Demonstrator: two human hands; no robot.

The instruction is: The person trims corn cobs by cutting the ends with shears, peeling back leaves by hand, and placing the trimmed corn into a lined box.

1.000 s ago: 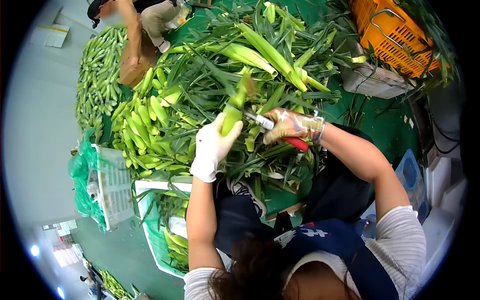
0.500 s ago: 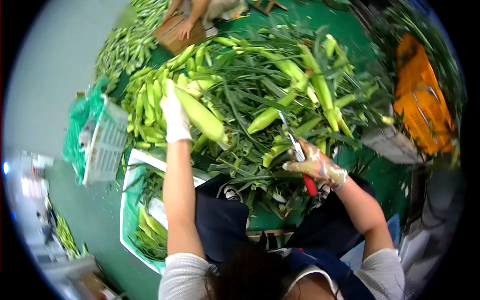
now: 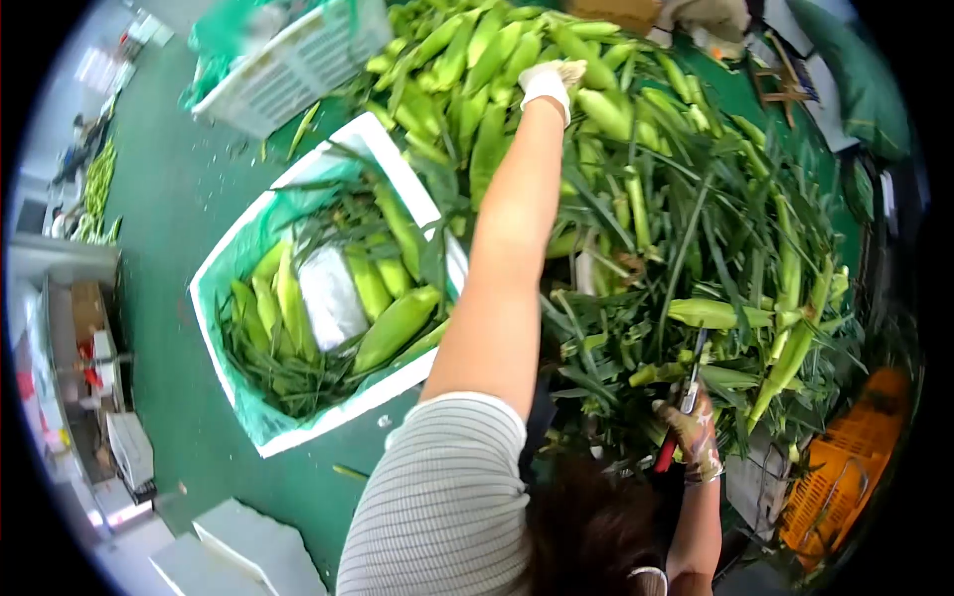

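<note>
My left hand [image 3: 552,81], in a white glove, is stretched far out over the heap of green-husked corn. Its fingers are bent against an ear of corn [image 3: 594,68] and partly hidden. Lower right, my right hand [image 3: 693,429] wears a patterned glove and is closed around pruning shears [image 3: 690,397] with a red grip. Their metal tip points up toward the leaves and a pale husked ear [image 3: 717,314]. Beside my left arm stands a white foam box [image 3: 221,382] lined with green plastic. It holds several ears, loose leaves and a silvery packet [image 3: 331,296].
A white slatted basket [image 3: 298,70] with green netting stands top left. An orange crate [image 3: 845,467] is at lower right, near a leaf pile [image 3: 686,219]. White foam pieces [image 3: 238,546] lie at lower left, and a small wooden stool [image 3: 778,84] is top right.
My view has swung left, bringing the whole foam box into sight. My left hand is now over another part of the corn heap. The shears stay in my right hand.
</note>
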